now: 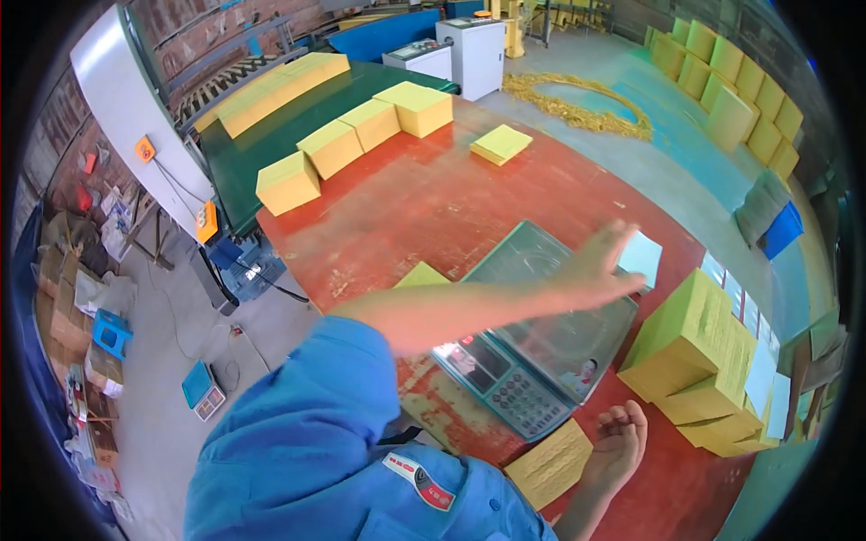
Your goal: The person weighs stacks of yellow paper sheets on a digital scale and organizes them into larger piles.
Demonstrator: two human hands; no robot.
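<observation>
My left hand point(603, 263) reaches across a digital weighing scale point(505, 374), fingers and thumb apart, slightly blurred. Just beyond its fingertips lies a small pale blue stack of paper slips point(641, 259); whether the fingers touch it I cannot tell. My left forearm hides part of the scale's clear-covered pan. Lower down, my right hand point(617, 445) is held with curled fingers, and nothing shows in it. Beside it, a bundle of yellow paper point(552, 462) lies at the scale's near corner. Another yellow piece point(422, 275) shows partly behind my left arm.
Tall yellow paper stacks point(699, 361) stand on the red table point(406, 212) at right, pale blue slips against them. Yellow blocks point(332, 147) line the far left edge by a green conveyor belt point(262, 149). A thin yellow stack point(501, 144) lies at the back.
</observation>
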